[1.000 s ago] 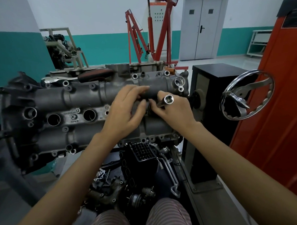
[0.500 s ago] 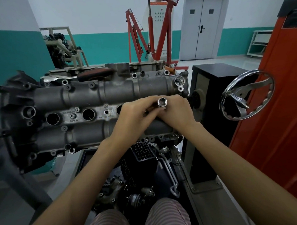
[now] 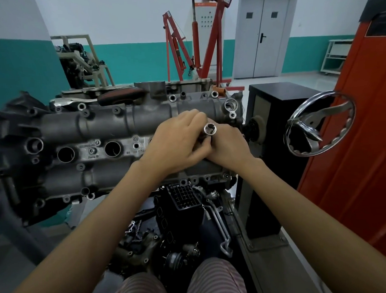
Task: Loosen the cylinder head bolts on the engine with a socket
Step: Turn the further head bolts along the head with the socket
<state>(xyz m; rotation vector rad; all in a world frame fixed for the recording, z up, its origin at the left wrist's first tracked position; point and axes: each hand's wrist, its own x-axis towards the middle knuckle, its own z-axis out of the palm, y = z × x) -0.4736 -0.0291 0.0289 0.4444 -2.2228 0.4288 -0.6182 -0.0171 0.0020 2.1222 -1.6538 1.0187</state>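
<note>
A grey engine cylinder head [image 3: 80, 129] is mounted sideways on a stand in front of me, with bolt holes along its edges. Both hands meet over its right part. A shiny socket [image 3: 210, 129] points its open end toward me. My right hand [image 3: 228, 148] grips the tool under the socket. My left hand [image 3: 178, 142] curls over the same tool from the left, fingers against the right hand. The rest of the tool is hidden by the hands.
A chrome handwheel [image 3: 319, 123] on the black stand column [image 3: 273, 125] sits to the right, beside an orange cabinet [image 3: 364, 139]. Loose engine parts [image 3: 179, 213] lie below the head. A red engine hoist [image 3: 196, 46] stands behind.
My left hand dropped from the upper cover onto the tool and closed against my right hand. The socket shifted slightly left, then up, with both hands now clasped together.
</note>
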